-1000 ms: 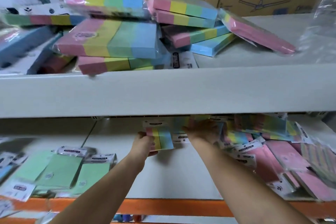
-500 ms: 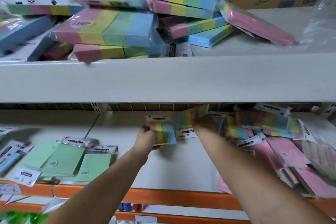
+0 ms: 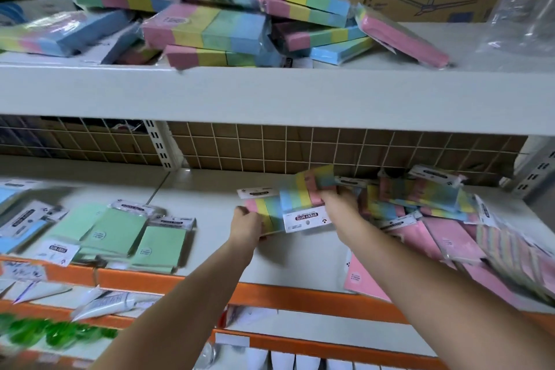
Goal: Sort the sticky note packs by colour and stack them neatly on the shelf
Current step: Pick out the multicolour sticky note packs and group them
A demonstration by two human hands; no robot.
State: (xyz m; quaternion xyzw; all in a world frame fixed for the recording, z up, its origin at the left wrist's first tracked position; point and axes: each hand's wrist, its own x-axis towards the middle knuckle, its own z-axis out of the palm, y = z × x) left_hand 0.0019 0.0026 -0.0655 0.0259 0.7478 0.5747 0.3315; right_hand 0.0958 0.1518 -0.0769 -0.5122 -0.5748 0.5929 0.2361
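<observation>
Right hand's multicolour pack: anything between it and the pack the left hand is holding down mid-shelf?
Nothing visible. The right hand grips a multicolour pack that already overlaps the right edge of the striped pack under the left hand. The bare shelf around them shows no obstacle; the green packs lie well to the left.

The right hand (image 3: 336,204) has lifted a striped pack (image 3: 306,198) beside the left hand's pack (image 3: 264,213).

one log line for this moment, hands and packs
left hand: holds multicolour pack | right hand: holds second multicolour pack | green packs: shelf left
</observation>
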